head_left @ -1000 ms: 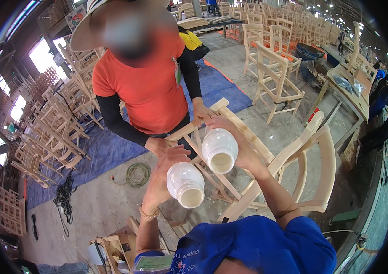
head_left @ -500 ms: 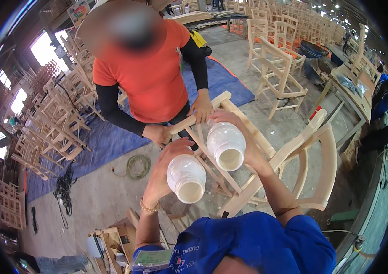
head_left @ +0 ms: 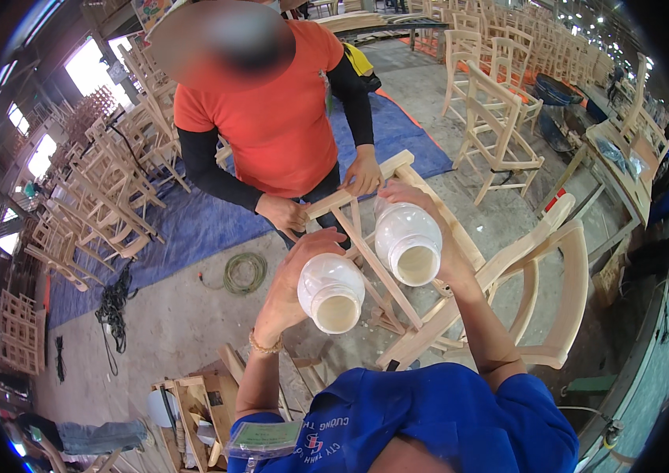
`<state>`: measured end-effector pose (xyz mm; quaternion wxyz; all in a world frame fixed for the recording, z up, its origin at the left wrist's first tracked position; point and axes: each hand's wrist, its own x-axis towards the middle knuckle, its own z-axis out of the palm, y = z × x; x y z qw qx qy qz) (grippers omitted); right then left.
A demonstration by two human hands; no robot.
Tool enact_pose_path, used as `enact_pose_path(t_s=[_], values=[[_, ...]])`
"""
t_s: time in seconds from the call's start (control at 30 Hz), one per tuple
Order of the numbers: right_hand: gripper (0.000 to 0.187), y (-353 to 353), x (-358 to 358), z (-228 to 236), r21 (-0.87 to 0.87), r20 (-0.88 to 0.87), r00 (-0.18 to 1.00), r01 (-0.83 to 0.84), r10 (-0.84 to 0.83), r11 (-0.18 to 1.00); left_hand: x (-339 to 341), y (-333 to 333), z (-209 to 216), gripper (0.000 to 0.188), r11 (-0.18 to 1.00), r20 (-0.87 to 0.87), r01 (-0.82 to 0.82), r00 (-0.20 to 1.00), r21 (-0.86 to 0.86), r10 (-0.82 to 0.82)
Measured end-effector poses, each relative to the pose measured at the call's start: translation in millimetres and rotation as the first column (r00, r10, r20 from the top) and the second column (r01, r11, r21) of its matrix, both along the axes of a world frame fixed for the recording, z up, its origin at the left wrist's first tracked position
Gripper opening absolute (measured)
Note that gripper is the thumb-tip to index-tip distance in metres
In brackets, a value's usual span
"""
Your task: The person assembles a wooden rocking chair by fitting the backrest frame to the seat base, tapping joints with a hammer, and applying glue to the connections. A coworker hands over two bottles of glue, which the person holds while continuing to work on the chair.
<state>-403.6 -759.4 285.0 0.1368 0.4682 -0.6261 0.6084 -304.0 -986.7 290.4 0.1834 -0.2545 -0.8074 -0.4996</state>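
My left hand (head_left: 291, 284) is wrapped round a white plastic bottle (head_left: 328, 277) with a wide, uncapped mouth facing me. A second bottle of the same kind (head_left: 408, 230) sits in the grip of my right hand (head_left: 438, 229), its mouth also towards me. The two bottles are held side by side, a little apart, in front of my chest. Beyond and below them stands an unfinished wooden chair frame (head_left: 451, 217). What the bottles contain, if anything, I cannot make out.
Across from me, a person in an orange shirt (head_left: 271, 142) has both hands on the chair frame's far rail. A coiled hose (head_left: 245, 273) lies on the floor near a blue tarp (head_left: 185, 236). Wooden chairs (head_left: 500, 130) stand far right; more are piled left. A worktable (head_left: 626, 165) is at the right.
The whole view has shifted slightly. Both bottles sit a little higher and further right in the picture, still in my hands. The other person's hands stay on the chair frame.
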Motion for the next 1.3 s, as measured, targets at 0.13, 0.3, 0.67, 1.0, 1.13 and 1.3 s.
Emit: enact_pose_path(t_s=[0.13, 0.3, 0.67, 1.0, 1.13, 1.3], values=[[0.068, 1.4, 1.6, -2.2, 0.014, 0.013, 1.0, 0.017, -0.018, 1.0, -3.5, -1.0, -6.7, 0.059, 0.999, -0.069, -0.018, 0.997, -0.048, 0.015], [0.067, 3.7, 3.6, -2.1, 0.036, 0.021, 0.999, 0.024, -0.025, 0.999, -2.6, -0.6, -11.3, 0.059, 1.0, -0.052, 0.0, 0.999, 0.025, 0.001], [0.064, 4.8, 7.2, -3.6, 0.054, 0.059, 0.998, 0.017, -0.02, 0.998, -1.6, -4.0, -15.3, 0.06, 0.999, -0.065, 0.017, 0.998, 0.042, -0.014], [0.065, 5.1, 8.5, -4.9, 0.084, 0.053, 0.998, 0.017, -0.021, 0.996, 2.1, -3.7, -14.9, 0.058, 0.999, -0.04, 0.012, 0.999, 0.043, -0.01], [0.064, 2.2, 9.7, -5.0, 0.07, 0.06, 0.998, -0.003, -0.001, 0.998, 3.8, -5.0, -15.3, 0.058, 0.999, -0.037, 0.004, 0.999, 0.041, -0.002], [0.063, 1.2, 11.1, -6.1, 0.073, 0.051, 0.999, 0.007, -0.011, 0.997, 5.5, -3.6, -12.4, 0.058, 1.0, -0.041, -0.007, 0.999, 0.018, 0.007]])
